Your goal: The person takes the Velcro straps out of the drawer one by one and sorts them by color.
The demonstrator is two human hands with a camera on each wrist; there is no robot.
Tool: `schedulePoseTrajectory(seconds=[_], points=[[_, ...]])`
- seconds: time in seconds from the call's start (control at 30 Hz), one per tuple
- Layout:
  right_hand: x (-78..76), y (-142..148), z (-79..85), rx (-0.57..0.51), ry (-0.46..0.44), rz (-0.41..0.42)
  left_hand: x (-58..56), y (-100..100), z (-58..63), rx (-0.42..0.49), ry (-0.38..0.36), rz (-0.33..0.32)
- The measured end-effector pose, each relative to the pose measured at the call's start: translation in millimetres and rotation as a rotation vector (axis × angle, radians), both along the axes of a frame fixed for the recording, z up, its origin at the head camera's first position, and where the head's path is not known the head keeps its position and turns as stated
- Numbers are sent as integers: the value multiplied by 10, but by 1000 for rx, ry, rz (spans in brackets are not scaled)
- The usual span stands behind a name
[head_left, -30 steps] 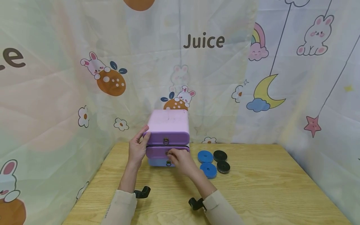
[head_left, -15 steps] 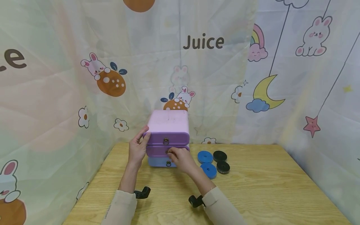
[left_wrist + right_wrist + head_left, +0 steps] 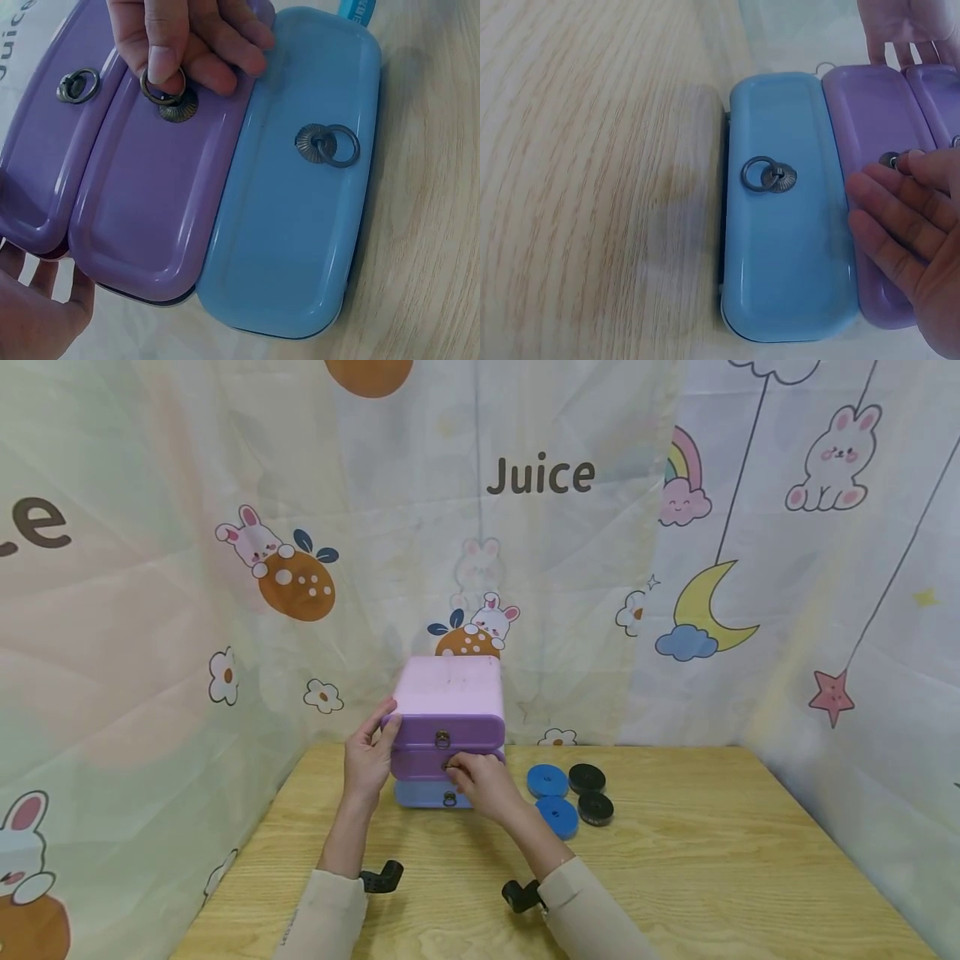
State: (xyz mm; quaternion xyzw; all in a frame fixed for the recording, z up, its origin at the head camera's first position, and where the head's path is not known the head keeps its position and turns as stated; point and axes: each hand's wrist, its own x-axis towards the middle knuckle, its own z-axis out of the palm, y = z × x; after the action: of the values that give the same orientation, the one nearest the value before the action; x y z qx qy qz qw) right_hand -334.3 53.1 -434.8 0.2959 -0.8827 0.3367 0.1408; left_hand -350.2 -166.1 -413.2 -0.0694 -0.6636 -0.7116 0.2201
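A small chest with a pink top (image 3: pixel 450 683) stands on the table, three drawers stacked in it. The top drawer (image 3: pixel 412 732) and middle drawer (image 3: pixel 161 187) have purple fronts; the bottom drawer (image 3: pixel 292 217) is light blue. Each front bears a bronze ring pull. My right hand (image 3: pixel 483 787) pinches the middle drawer's ring (image 3: pixel 163 91) between thumb and finger, its other fingers loosely bent. My left hand (image 3: pixel 367 764) rests on the chest's upper left side, fingers fairly straight along it and thumb at the top drawer's front edge.
Right of the chest lie two blue rolls (image 3: pixel 547 781) of flat strap and two black rolls (image 3: pixel 587 778). A printed cloth (image 3: pixel 570 568) hangs behind the wooden table (image 3: pixel 675 877) and along both sides. A black wrist camera (image 3: pixel 382 877) sits on each forearm.
The dark gap above the middle drawer has closed up, and its front sits slightly further back. My right hand still pinches the ring; my left hand keeps its place.
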Motion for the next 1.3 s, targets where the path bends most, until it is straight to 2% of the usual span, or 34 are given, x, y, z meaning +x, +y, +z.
schedulePoseTrajectory(seconds=[0.17, 0.5, 1.03, 1.3], points=[[0, -15, 6, 0, -3, -7, -15, -11, -10, 6, 3, 6], [7, -40, 23, -10, 13, -16, -12, -4, 21, 8, -39, 29], [77, -22, -54, -57, 11, -11, -11, -13, -8, 23, -14, 4], [129, -11, -124, -5, 18, -54, -6, 6, -2, 20, -16, 14]])
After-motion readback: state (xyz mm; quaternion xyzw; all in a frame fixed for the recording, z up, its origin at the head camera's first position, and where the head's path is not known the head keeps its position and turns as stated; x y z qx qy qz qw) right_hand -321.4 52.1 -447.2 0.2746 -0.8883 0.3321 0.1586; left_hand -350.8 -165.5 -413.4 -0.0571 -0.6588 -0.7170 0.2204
